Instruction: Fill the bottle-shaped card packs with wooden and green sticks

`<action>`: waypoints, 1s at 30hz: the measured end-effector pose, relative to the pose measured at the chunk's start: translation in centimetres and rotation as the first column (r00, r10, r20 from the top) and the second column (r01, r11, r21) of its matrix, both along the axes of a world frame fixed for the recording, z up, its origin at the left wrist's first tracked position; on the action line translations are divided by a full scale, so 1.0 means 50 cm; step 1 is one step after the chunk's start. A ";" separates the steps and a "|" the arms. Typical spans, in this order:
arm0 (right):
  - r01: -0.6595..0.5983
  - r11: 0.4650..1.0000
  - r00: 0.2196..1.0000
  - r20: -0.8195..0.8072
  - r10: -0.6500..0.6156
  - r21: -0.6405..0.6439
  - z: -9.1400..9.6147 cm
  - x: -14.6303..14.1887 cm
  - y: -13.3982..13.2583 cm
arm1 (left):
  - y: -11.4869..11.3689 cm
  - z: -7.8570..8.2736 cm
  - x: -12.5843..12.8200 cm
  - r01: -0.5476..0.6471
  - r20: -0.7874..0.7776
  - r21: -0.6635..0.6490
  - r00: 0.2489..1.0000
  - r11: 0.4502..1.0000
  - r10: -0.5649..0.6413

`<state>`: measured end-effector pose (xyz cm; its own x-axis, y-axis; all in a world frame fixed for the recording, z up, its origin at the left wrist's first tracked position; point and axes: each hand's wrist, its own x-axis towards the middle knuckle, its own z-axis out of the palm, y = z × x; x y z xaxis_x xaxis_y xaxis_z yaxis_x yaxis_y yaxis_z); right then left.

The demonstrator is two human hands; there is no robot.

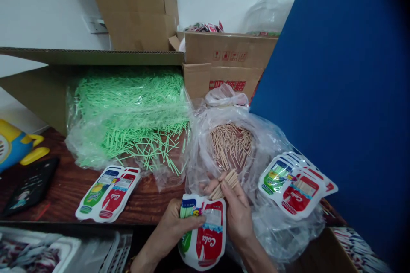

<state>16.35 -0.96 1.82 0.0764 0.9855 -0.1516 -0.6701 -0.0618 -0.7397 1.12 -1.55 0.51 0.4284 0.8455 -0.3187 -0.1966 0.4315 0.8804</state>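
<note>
Between thumb and fingers, my left hand grips a bottle-shaped double pouch, green on one half and red "Cola" on the other. Green sticks show inside its green half. My right hand is closed around a bundle of tan sticks, held at the top edge of the red half. Just beyond lies a clear plastic bag with loose tan sticks in it. Light green sticks fill another clear bag at the left, inside an open carton.
Flat pouches lie on the wooden table at the left. A stack of filled pouches sits at the right, beside a blue panel. A dark tablet-like slab and a yellow-and-blue toy are at the far left. Cardboard boxes stand behind.
</note>
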 end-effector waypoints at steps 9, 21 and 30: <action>-0.348 0.933 0.918 0.237 0.319 0.092 0.011 0.038 0.018 | 0.031 0.006 -0.012 0.035 -0.022 0.083 0.999 0.996 -0.033; -0.580 0.799 0.431 0.892 0.139 0.155 0.035 0.080 0.036 | 0.062 -0.003 -0.013 -0.056 -0.011 0.126 0.998 0.990 0.058; -0.435 0.867 0.514 0.858 0.016 0.244 0.028 0.093 0.050 | 0.078 0.007 -0.016 0.006 -0.061 0.177 0.998 0.984 0.005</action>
